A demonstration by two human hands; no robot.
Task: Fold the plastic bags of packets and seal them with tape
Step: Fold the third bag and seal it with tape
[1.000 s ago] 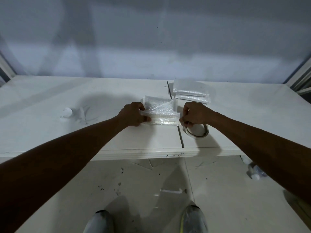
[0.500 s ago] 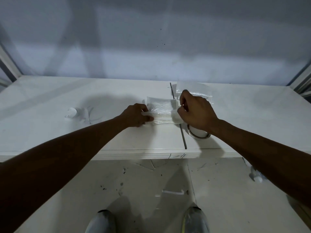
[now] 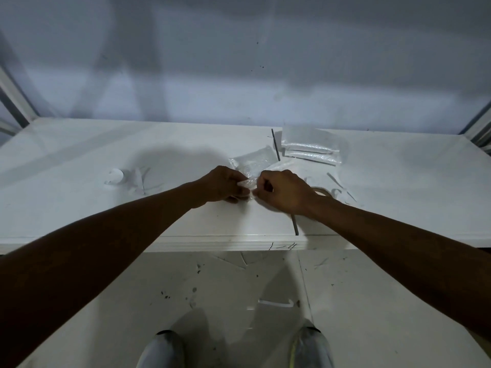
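Note:
A clear plastic bag of packets [image 3: 253,162] lies tilted on the white table [image 3: 79,208], its near end pinched between both hands. My left hand [image 3: 224,184] grips that near end from the left. Close beside it, my right hand [image 3: 283,191] pinches the same end from the right, thumb and fingers closed on the plastic. A roll of tape [image 3: 322,192] lies flat just behind my right wrist, mostly hidden. A stack of folded clear bags [image 3: 310,147] rests at the back right of the table.
A dark seam [image 3: 276,147] runs front to back across the table. A small white crumpled scrap [image 3: 115,176] sits on the left part. A grey wall stands behind the table. My two shoes [image 3: 162,349] are on the marked floor below the front edge.
Both hands drew together at the bag's near end. The bag turned from lying square to tilted, and my right hand came off its top corner.

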